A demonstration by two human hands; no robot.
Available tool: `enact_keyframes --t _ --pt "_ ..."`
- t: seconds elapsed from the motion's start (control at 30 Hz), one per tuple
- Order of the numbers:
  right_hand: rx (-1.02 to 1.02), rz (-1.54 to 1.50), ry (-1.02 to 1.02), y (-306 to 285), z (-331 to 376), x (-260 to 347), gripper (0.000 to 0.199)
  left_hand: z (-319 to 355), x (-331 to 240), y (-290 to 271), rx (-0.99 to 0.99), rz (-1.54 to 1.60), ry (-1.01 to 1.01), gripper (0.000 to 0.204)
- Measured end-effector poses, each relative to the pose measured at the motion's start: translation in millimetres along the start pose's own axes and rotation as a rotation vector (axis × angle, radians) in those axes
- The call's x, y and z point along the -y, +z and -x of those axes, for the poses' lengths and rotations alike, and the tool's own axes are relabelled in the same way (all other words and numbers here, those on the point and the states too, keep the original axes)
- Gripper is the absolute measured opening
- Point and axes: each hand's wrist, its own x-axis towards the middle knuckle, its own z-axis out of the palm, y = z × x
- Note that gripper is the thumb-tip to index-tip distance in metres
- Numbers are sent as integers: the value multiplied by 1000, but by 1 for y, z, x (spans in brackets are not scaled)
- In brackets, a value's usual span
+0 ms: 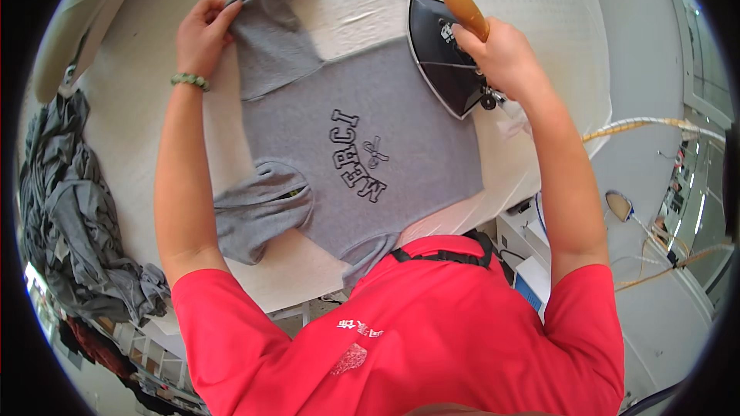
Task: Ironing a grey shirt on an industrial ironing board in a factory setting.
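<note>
A grey hooded sweatshirt (285, 127) with dark outlined lettering lies spread sideways over a pale padded ironing table (139, 162). Its hood (266, 204) sits bunched at the left, and one sleeve runs toward my waist. At the far left my left hand (204, 37) pinches the edge of the other sleeve (270, 19). My right hand (501, 54) is closed round a black steam iron (439, 54) with a wooden handle. The iron is at the sweatshirt's hem on the far right; whether it presses on the cloth I cannot tell.
Grey garments (69, 208) hang in a heap over the table's left edge. A padded arm (81, 31) stands at the far left. Striped hoses (647, 125) run in from the right, near my right forearm. A blue-and-white box (532, 281) is beside my right hip.
</note>
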Motion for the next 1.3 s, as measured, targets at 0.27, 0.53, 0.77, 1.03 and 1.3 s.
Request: enact_keyframes --t 0.27,0.53,0.77,1.03,1.3 --pt "-170 59 3 -30 5 -105 43 105 -65 112 -136 -652 637 53" --pt "-256 174 -75 -26 7 -152 39 170 -89 284 242 -754 580 74" --pt "-272 196 -76 -27 -1 -156 37 181 -97 317 111 -853 522 82" --pt "-250 201 -183 -37 -5 -165 39 328 -108 376 388 -705 502 89" --pt "-88 213 -444 -35 2 -159 43 324 -98 339 153 -840 335 88"
